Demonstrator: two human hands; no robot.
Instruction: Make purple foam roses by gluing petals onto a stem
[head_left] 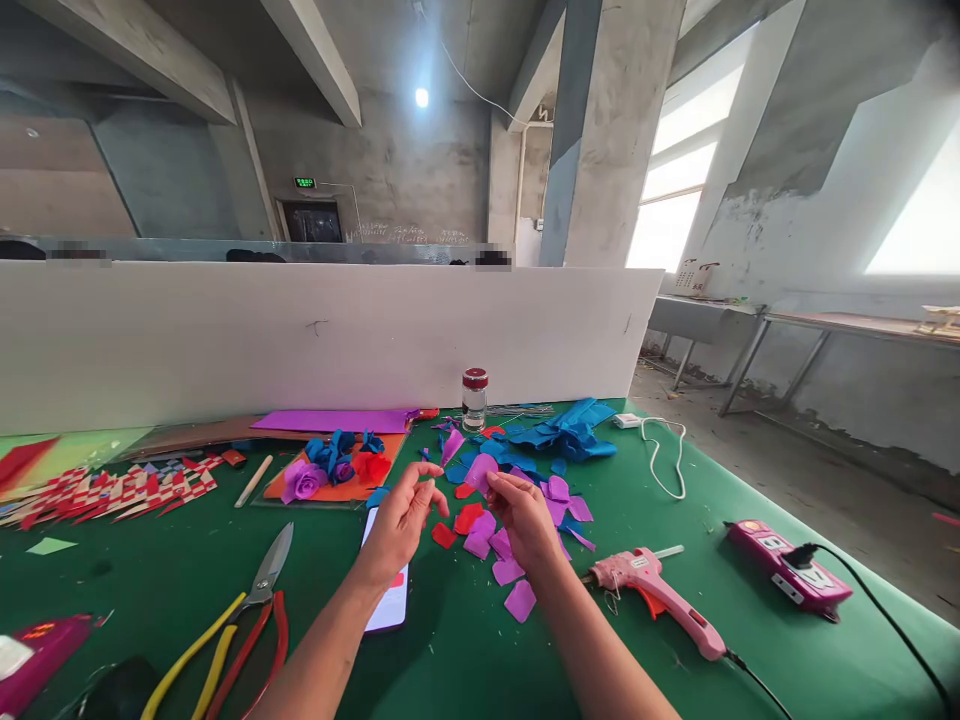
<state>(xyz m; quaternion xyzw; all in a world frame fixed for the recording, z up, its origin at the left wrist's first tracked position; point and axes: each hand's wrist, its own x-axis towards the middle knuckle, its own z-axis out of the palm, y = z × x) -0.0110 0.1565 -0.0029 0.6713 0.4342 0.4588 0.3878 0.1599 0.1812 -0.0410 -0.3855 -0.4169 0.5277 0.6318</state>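
Observation:
In my right hand (pixel 525 515) a purple crepe-paper petal (pixel 480 473) is pinched between thumb and fingertips. My left hand (pixel 405 520) is raised just to its left, fingers loosely curled and apart, with nothing visible in them. Loose purple petals (pixel 507 571) and a few red petals (pixel 444 536) lie under and around my right hand. Behind the hands is a heap of blue crepe paper (pixel 574 430). A phone (pixel 391 600) with a lit screen lies partly hidden under my left hand and forearm.
A pink glue gun (pixel 660 595) lies right, near a magenta power strip (pixel 787 572). Yellow-and-red-handled scissors (pixel 255 590) lie left. Paper flowers (pixel 304 481) rest on an orange sheet. A red-lidded jar (pixel 474 400) stands before the white partition (pixel 360 345). A white cable (pixel 664 455) curls at the right edge.

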